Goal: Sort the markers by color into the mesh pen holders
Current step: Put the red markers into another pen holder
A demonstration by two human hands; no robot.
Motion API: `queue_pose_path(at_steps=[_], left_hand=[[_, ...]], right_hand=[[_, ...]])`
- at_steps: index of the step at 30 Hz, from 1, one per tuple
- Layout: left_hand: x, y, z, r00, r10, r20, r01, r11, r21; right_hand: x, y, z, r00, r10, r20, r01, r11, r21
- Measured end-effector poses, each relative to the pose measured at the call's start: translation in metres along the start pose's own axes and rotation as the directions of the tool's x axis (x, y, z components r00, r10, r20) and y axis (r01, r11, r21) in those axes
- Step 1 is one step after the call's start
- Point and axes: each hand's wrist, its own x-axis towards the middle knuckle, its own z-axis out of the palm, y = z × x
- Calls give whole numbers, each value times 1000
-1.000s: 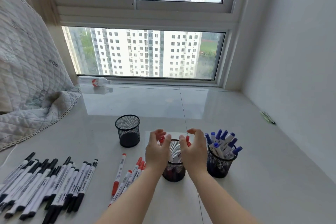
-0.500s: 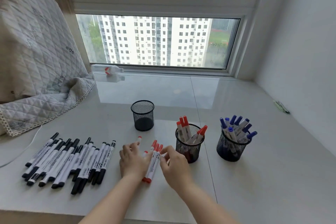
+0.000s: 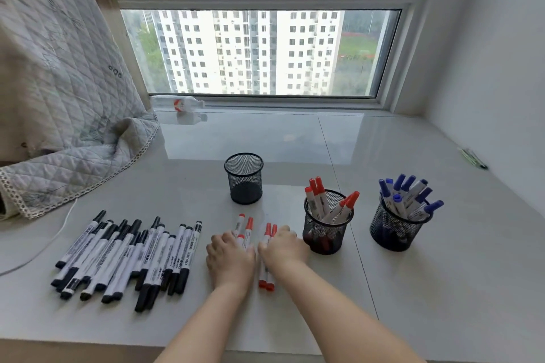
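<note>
Several loose red markers (image 3: 266,277) lie on the glossy sill between my hands. My left hand (image 3: 230,258) lies over the left ones with its fingers curled down onto them. My right hand (image 3: 283,247) grips the right ones, knuckles up. Just right of it stands a black mesh holder (image 3: 326,234) with several red markers in it. Farther right, a second mesh holder (image 3: 393,233) holds blue markers. An empty mesh holder (image 3: 244,183) stands behind my hands. A heap of black markers (image 3: 126,256) lies to the left.
A quilted cover (image 3: 59,91) hangs over the sill's left end, with a white cable (image 3: 44,247) below it. A small bottle (image 3: 177,103) lies by the window frame. Green pens (image 3: 472,158) lie by the right wall. The sill's front edge runs under my forearms.
Both hands left the red holder, came down to the loose red markers and now close over them. The view has tilted downward.
</note>
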Motion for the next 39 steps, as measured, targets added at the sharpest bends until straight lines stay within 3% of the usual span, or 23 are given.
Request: queue_pose_path(at_steps=[5, 9, 12, 14, 17, 21, 26, 29, 31, 33, 37, 39], left_hand=[[5, -2, -6, 1000, 8, -5, -8, 1000, -16], [4, -1, -12, 998, 64, 4, -64, 994, 91], [5, 1, -19, 995, 75, 68, -86, 981, 175], [8, 0, -25, 991, 56, 121, -77, 981, 178], [18, 0, -37, 984, -4, 181, -9, 998, 70], [12, 17, -46, 978, 73, 196, -75, 997, 5], [-5, 61, -60, 980, 175, 90, -152, 963, -222], [-7, 88, -69, 986, 155, 55, -109, 863, -493], [-5, 106, -73, 990, 133, 55, -64, 750, -658], [-4, 120, -75, 990, 119, 75, -16, 625, -780], [-1, 139, -73, 995, 94, 46, -7, 495, -869], [0, 148, -71, 997, 61, 48, 20, 398, -917]], right_hand=[[0, 14, -1, 996, -89, -22, 87, 994, -59], [-13, 24, -8, 977, -215, -1, 213, 967, -142], [-21, 32, -21, 980, -188, 66, 195, 971, -141], [-26, 38, -33, 984, -144, 105, 146, 989, -9], [-35, 45, -59, 982, -168, 92, 120, 915, 386], [-40, 54, -109, 949, -258, -183, 316, 769, 556], [-30, 64, -156, 896, -140, -422, 425, 544, 724], [-16, 69, -161, 900, -1, -436, 409, 349, 843], [-9, 69, -159, 897, 67, -436, 399, 300, 866], [-4, 66, -153, 891, 88, -445, 393, 339, 855], [4, 65, -142, 878, 26, -478, 401, 508, 762], [10, 68, -137, 887, 14, -462, 381, 542, 749]])
